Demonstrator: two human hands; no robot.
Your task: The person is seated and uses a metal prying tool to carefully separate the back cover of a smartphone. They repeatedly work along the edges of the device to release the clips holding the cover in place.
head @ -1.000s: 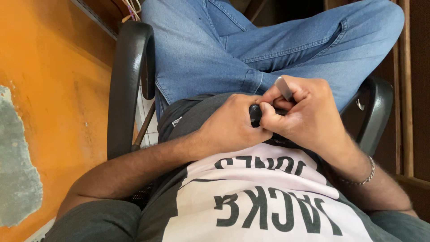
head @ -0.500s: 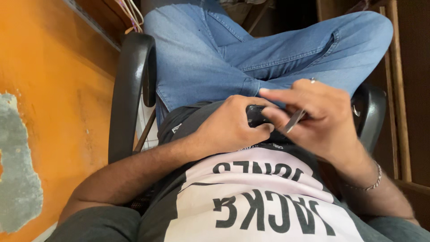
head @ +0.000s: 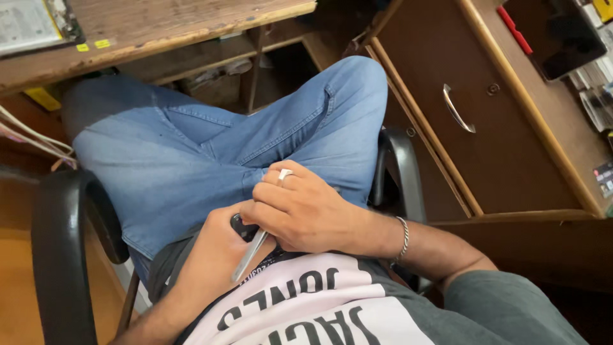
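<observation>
Silver tool (head: 249, 254), thin and flat like a small blade or tweezers, lies slanted over the person's lap, just above the printed shirt (head: 300, 306). Its upper end meets a small black object (head: 241, 227) that sits between both hands; what this object is I cannot tell. The left hand (head: 214, 255) is curled under and around the black object, with the fingers closed on it. The right hand (head: 303, 211) lies over it from the other side, its fingers folded together and pressing the tool at the top; a ring (head: 284, 174) is on one finger and a metal bracelet (head: 402, 236) is around the wrist. Behind the hands are crossed legs in blue jeans (head: 191, 153). The person sits in a chair with black armrests (head: 64, 255) on both sides. Farther away, the edge of a wooden desk (head: 179, 25) runs over the knees. At the right stands a brown cabinet (head: 485, 128) with a metal handle (head: 458, 110) on its door.
</observation>
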